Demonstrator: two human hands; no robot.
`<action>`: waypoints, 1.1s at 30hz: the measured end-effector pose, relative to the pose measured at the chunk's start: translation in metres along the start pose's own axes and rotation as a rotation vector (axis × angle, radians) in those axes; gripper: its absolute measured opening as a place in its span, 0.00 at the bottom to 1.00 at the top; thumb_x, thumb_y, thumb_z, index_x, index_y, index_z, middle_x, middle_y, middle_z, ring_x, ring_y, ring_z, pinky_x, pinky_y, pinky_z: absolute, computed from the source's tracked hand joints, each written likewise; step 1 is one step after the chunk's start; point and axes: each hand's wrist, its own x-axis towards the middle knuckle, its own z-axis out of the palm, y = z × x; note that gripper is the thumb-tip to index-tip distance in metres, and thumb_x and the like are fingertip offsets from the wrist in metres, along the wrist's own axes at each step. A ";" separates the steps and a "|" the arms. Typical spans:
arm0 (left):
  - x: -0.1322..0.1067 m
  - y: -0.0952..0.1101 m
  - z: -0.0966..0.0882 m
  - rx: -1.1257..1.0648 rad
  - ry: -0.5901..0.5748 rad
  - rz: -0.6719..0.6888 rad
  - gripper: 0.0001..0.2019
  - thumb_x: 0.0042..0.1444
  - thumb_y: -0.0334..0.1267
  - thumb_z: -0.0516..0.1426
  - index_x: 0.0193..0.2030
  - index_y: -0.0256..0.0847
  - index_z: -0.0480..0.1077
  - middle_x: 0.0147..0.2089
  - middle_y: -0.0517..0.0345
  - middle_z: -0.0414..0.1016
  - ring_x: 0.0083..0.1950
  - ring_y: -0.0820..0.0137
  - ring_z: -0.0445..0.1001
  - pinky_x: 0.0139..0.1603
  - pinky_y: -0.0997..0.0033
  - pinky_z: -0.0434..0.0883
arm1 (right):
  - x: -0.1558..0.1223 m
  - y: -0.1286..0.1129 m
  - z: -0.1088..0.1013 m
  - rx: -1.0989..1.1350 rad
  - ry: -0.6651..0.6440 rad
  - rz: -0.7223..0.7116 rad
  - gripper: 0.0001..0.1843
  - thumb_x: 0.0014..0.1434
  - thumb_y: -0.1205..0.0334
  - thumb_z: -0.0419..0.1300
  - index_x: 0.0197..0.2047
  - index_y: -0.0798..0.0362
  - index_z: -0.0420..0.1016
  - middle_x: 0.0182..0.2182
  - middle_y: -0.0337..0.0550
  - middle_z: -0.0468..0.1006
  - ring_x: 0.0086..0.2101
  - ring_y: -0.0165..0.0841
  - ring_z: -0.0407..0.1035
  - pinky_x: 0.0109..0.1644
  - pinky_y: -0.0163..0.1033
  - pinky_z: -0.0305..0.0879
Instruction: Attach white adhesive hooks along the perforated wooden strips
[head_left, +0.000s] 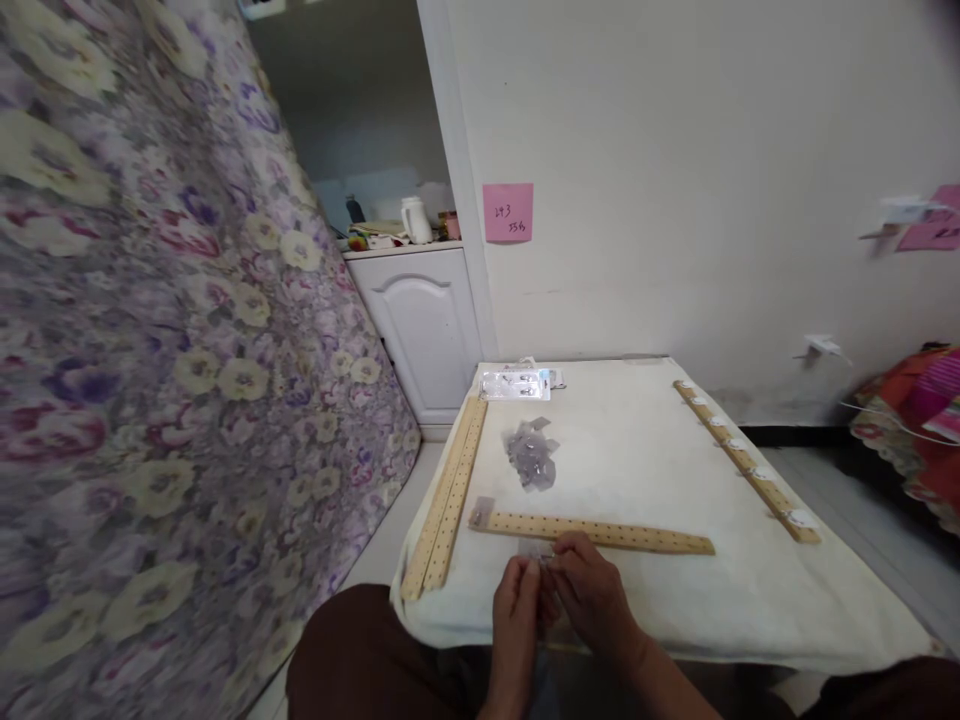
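My left hand (pixel 516 605) and my right hand (pixel 592 590) meet at the near edge of a small table covered with a white cloth (pixel 652 470). Both have their fingers pinched together on a small clear plastic packet (pixel 536 552) held between them. Just beyond my hands lies a perforated wooden strip (pixel 600 532), running left to right. A heap of small clear packets (pixel 531 455) sits further back on the cloth.
Two more wooden strips (pixel 446 500) lie along the left edge, another with white round pieces (pixel 742 460) along the right. A clear blister pack (pixel 515 384) lies at the far edge. A floral mattress (pixel 150 350) stands on the left; a white cabinet (pixel 424 320) is behind.
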 end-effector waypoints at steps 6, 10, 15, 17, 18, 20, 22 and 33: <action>0.009 -0.014 -0.004 0.067 0.014 -0.015 0.20 0.53 0.58 0.52 0.25 0.43 0.58 0.15 0.69 0.61 0.17 0.76 0.60 0.18 0.77 0.57 | -0.004 -0.005 0.001 -0.010 -0.024 -0.030 0.11 0.60 0.70 0.50 0.27 0.52 0.67 0.33 0.42 0.68 0.32 0.30 0.65 0.35 0.33 0.62; 0.016 -0.020 -0.013 0.112 -0.004 -0.029 0.20 0.54 0.57 0.50 0.25 0.42 0.59 0.13 0.69 0.60 0.15 0.76 0.58 0.17 0.77 0.54 | -0.008 -0.005 -0.004 0.068 -0.070 -0.038 0.10 0.59 0.72 0.49 0.35 0.51 0.70 0.35 0.44 0.69 0.36 0.32 0.67 0.38 0.35 0.64; 0.021 -0.013 -0.022 0.185 -0.090 -0.020 0.20 0.55 0.56 0.50 0.24 0.42 0.60 0.14 0.70 0.58 0.13 0.78 0.53 0.16 0.77 0.50 | 0.009 0.004 -0.016 0.175 0.005 0.234 0.08 0.59 0.67 0.50 0.37 0.52 0.70 0.32 0.43 0.73 0.34 0.33 0.68 0.38 0.37 0.64; 0.022 -0.008 -0.025 0.219 -0.124 -0.010 0.20 0.55 0.56 0.50 0.23 0.42 0.60 0.14 0.70 0.57 0.14 0.78 0.52 0.17 0.77 0.49 | 0.022 0.009 -0.018 0.220 -0.053 0.362 0.07 0.58 0.64 0.53 0.36 0.53 0.72 0.30 0.42 0.75 0.32 0.33 0.68 0.37 0.38 0.64; 0.023 -0.006 -0.026 0.237 -0.137 -0.004 0.20 0.54 0.56 0.51 0.23 0.42 0.60 0.15 0.69 0.57 0.15 0.78 0.53 0.18 0.77 0.49 | 0.028 0.011 -0.017 0.255 -0.099 0.408 0.07 0.57 0.63 0.55 0.36 0.53 0.72 0.29 0.41 0.75 0.31 0.33 0.68 0.36 0.37 0.64; 0.025 -0.001 -0.028 0.273 -0.155 0.010 0.19 0.53 0.55 0.53 0.23 0.41 0.60 0.17 0.69 0.57 0.18 0.78 0.54 0.20 0.77 0.51 | 0.039 0.015 -0.014 0.342 -0.187 0.462 0.08 0.55 0.61 0.57 0.36 0.53 0.73 0.28 0.41 0.76 0.29 0.33 0.69 0.35 0.37 0.64; 0.027 0.002 -0.031 0.306 -0.163 0.028 0.18 0.52 0.53 0.54 0.23 0.41 0.59 0.19 0.68 0.57 0.21 0.77 0.55 0.22 0.77 0.52 | 0.045 0.018 -0.008 0.423 -0.252 0.491 0.08 0.53 0.61 0.58 0.36 0.54 0.73 0.27 0.40 0.76 0.29 0.32 0.69 0.34 0.36 0.63; 0.034 -0.002 -0.040 0.445 -0.063 0.120 0.15 0.57 0.48 0.49 0.24 0.42 0.58 0.23 0.66 0.57 0.28 0.72 0.58 0.30 0.74 0.55 | 0.062 0.028 0.004 0.579 -0.469 0.471 0.06 0.47 0.68 0.58 0.33 0.54 0.70 0.20 0.31 0.67 0.22 0.25 0.59 0.27 0.31 0.52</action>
